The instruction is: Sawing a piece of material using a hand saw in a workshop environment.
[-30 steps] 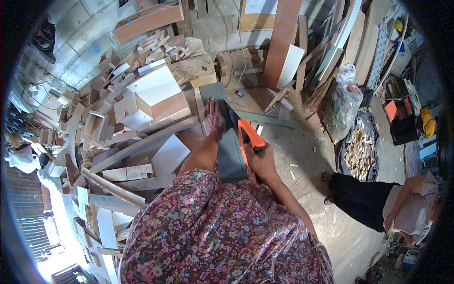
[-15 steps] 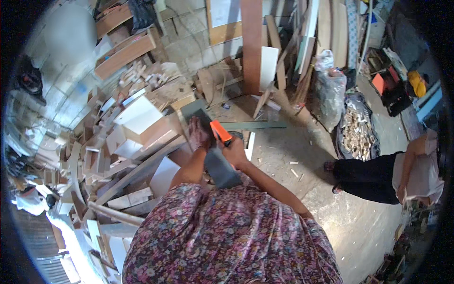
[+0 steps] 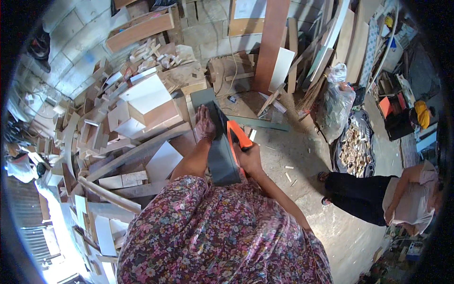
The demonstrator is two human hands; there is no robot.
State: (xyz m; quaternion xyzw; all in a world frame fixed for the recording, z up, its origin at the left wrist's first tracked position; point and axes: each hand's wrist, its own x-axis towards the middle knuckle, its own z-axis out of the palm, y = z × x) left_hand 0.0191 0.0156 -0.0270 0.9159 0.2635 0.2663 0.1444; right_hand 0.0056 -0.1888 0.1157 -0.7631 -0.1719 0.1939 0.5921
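A long dark grey board (image 3: 220,163) lies in front of me, running away from my body. My left hand (image 3: 205,124) rests flat on its left part, fingers stretched out. My right hand (image 3: 248,158) is closed round the orange handle of a handsaw (image 3: 240,135), at the board's right edge. The saw's dark blade points away from me across the board and blends into its grey; the exact place where its teeth meet the board cannot be made out.
Wood offcuts and white panels (image 3: 150,95) are heaped on the left. Beyond the board lies a green strip (image 3: 257,123). A clear plastic bag (image 3: 337,106) and a black sack of wood scraps (image 3: 355,146) stand right. Another person (image 3: 364,191) stands at the right.
My right hand has drawn the saw handle back toward me, and more of the orange handle shows. The left hand stays on the board. The whole view has shifted slightly.
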